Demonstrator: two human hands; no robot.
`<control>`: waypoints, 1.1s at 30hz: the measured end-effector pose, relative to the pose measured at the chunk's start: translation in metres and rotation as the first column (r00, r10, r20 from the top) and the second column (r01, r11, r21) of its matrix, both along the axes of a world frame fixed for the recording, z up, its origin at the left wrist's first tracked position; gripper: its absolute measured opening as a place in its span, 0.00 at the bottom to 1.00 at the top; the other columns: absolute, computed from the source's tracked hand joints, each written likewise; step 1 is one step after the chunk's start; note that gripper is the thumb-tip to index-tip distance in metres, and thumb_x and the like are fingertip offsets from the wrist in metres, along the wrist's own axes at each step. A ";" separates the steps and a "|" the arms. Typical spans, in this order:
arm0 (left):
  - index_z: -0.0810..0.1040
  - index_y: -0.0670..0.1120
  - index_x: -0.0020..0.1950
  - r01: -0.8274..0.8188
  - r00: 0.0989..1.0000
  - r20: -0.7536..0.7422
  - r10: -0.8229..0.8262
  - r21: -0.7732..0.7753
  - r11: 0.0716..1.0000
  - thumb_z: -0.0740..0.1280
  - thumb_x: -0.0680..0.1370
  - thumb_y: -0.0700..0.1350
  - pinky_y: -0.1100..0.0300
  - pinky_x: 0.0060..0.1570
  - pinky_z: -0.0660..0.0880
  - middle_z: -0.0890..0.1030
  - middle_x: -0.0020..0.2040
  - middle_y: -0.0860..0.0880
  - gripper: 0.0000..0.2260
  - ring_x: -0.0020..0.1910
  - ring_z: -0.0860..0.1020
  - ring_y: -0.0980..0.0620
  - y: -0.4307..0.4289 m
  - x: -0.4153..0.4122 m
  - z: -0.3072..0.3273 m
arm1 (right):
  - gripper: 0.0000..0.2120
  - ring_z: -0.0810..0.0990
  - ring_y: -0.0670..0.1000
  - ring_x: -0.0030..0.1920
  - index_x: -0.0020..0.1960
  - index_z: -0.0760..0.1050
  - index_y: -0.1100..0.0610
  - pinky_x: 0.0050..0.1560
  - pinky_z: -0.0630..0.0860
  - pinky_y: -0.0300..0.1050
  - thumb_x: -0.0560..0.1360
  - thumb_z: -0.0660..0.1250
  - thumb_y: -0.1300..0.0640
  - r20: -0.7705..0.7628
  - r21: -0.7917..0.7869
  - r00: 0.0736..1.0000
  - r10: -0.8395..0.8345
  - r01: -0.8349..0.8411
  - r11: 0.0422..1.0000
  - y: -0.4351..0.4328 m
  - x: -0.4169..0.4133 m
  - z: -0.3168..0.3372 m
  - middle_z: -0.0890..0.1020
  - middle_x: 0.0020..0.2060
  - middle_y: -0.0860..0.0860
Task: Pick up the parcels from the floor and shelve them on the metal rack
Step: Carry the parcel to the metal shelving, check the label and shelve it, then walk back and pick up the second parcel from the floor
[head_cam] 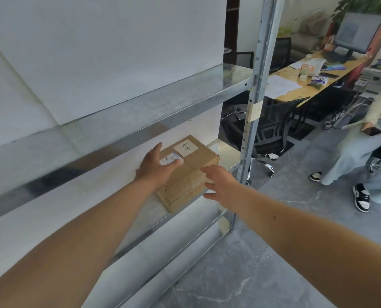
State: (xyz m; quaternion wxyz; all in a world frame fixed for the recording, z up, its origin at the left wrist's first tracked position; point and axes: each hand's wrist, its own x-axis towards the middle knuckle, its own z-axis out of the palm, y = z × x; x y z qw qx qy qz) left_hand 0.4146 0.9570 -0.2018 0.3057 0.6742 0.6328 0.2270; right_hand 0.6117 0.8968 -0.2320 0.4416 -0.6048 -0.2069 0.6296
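Note:
A brown cardboard parcel with a white handwritten label and a printed sticker lies flat on the middle shelf of the metal rack, near its right end. My left hand rests flat on the parcel's top left part, fingers spread over the sticker. My right hand hovers at the parcel's right front side with its fingers apart, close to the cardboard and holding nothing.
The rack's right upright post stands just right of the parcel. Beyond it are a black office chair, a wooden desk with a monitor, and a seated person holding a phone. The floor is grey stone.

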 end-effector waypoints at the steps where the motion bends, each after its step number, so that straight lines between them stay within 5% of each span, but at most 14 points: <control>1: 0.54 0.59 0.84 -0.011 1.000 0.021 0.011 0.000 1.000 0.69 0.77 0.63 0.41 0.78 0.63 0.60 0.84 0.49 0.39 0.80 0.64 0.44 -0.005 -0.006 0.002 | 0.19 0.74 0.56 0.66 0.66 0.70 0.46 0.54 0.78 0.56 0.78 0.73 0.52 0.007 0.014 1.000 0.012 -0.012 1.000 -0.001 -0.003 0.004 0.73 0.74 0.52; 5: 0.56 0.57 0.85 -0.091 0.985 0.149 0.089 0.006 0.996 0.70 0.79 0.61 0.56 0.67 0.63 0.60 0.84 0.48 0.39 0.80 0.64 0.46 -0.023 -0.030 0.010 | 0.31 0.73 0.56 0.71 0.78 0.66 0.47 0.53 0.78 0.55 0.78 0.73 0.50 0.062 0.079 0.995 0.084 -0.089 0.993 -0.004 -0.024 0.017 0.72 0.76 0.52; 10: 0.58 0.56 0.85 -0.194 0.953 0.240 0.186 0.009 0.981 0.70 0.78 0.63 0.60 0.66 0.59 0.61 0.84 0.50 0.39 0.81 0.63 0.49 -0.049 -0.069 0.017 | 0.33 0.71 0.57 0.75 0.80 0.65 0.47 0.68 0.77 0.61 0.78 0.73 0.49 0.064 0.136 0.988 0.143 -0.151 0.979 -0.007 -0.063 0.033 0.72 0.76 0.52; 14: 0.57 0.54 0.85 -0.254 0.934 0.261 0.245 0.000 0.967 0.68 0.78 0.64 0.58 0.68 0.59 0.59 0.85 0.51 0.39 0.82 0.60 0.49 -0.070 -0.111 0.025 | 0.31 0.73 0.56 0.71 0.78 0.66 0.46 0.67 0.75 0.61 0.78 0.72 0.50 -0.007 0.174 0.987 0.163 -0.159 0.972 -0.009 -0.104 0.046 0.76 0.71 0.50; 17: 0.56 0.54 0.85 -0.285 0.935 0.217 0.280 -0.006 0.958 0.68 0.78 0.65 0.52 0.76 0.58 0.56 0.86 0.51 0.40 0.83 0.57 0.49 -0.089 -0.149 0.028 | 0.20 0.77 0.56 0.64 0.67 0.75 0.47 0.61 0.76 0.58 0.77 0.72 0.48 -0.005 0.200 0.976 0.216 -0.211 0.957 -0.014 -0.140 0.056 0.79 0.62 0.51; 21: 0.55 0.55 0.86 -0.365 0.907 0.225 0.357 -0.008 0.931 0.67 0.78 0.67 0.49 0.78 0.58 0.56 0.86 0.51 0.41 0.84 0.57 0.48 -0.124 -0.202 0.032 | 0.33 0.73 0.55 0.69 0.79 0.67 0.46 0.67 0.75 0.59 0.77 0.73 0.46 0.023 0.224 0.956 0.292 -0.289 0.931 -0.028 -0.190 0.061 0.74 0.66 0.51; 33: 0.56 0.61 0.84 -0.566 0.776 0.314 0.547 -0.034 0.824 0.66 0.78 0.68 0.47 0.74 0.62 0.57 0.86 0.50 0.38 0.82 0.61 0.44 -0.271 -0.345 0.038 | 0.32 0.72 0.55 0.70 0.80 0.64 0.47 0.65 0.75 0.56 0.80 0.70 0.43 0.088 0.254 0.831 0.549 -0.552 0.794 -0.133 -0.343 0.083 0.70 0.76 0.52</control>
